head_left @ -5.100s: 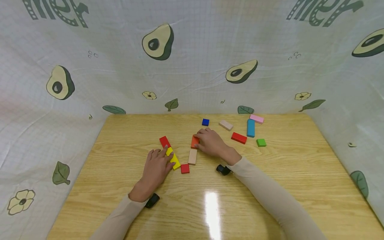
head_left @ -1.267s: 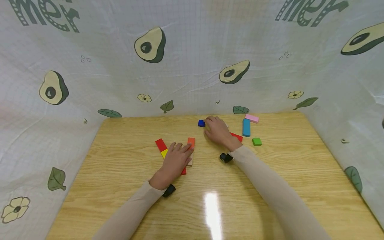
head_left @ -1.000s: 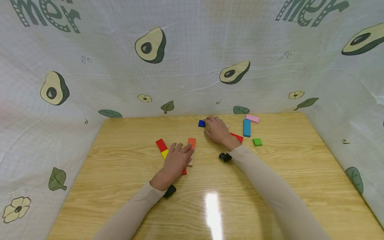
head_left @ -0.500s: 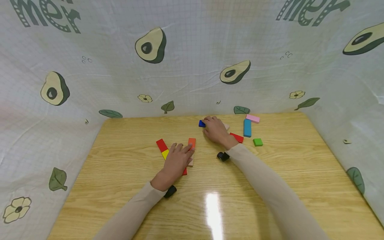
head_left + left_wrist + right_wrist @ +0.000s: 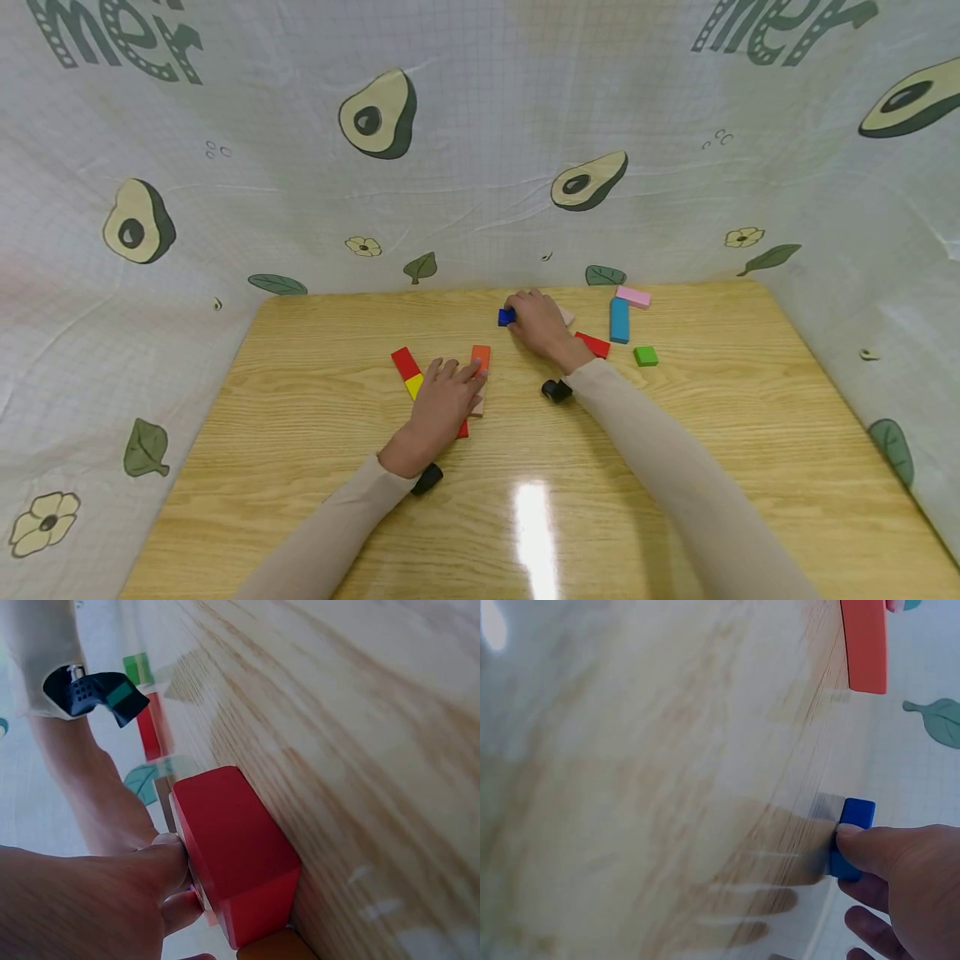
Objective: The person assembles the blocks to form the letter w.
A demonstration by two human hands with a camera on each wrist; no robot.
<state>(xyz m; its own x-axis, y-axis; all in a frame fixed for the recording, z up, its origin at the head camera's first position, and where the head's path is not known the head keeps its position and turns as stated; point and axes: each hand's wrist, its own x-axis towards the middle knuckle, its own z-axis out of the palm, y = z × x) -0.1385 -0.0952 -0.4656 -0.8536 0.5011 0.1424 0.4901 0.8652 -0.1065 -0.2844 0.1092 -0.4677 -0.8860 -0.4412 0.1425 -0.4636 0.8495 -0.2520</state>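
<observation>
In my head view, the right hand (image 5: 538, 321) is just above the centre of the frame, pinching the small blue block (image 5: 506, 317) over the far part of the table (image 5: 675, 433). The left hand (image 5: 442, 400), just below centre, holds its fingers loosely spread, gripping nothing that I can see, with fingertips on the orange block (image 5: 481, 354). A pale block (image 5: 478, 408) shows just below that one, partly under the hand. To the hand's upper left I see a red bar (image 5: 406, 362) meeting a yellow block (image 5: 415, 385); a red square (image 5: 462, 429) peeks out below the hand. Right of centre lie a second pale block (image 5: 567, 316), a long red block (image 5: 592, 344), a tall blue block (image 5: 619, 320) touching a pink block (image 5: 633, 297), and a green block (image 5: 646, 356).

From my left wrist camera, the red square fills the lower middle, with the left thumb beside it at lower left. The right forearm crosses the upper left, near the green and long red blocks.

On my right wrist camera, thumb and index finger clasp the small blue block at lower right; I cannot tell whether it touches the wood. The orange block stands at upper right, well apart.
</observation>
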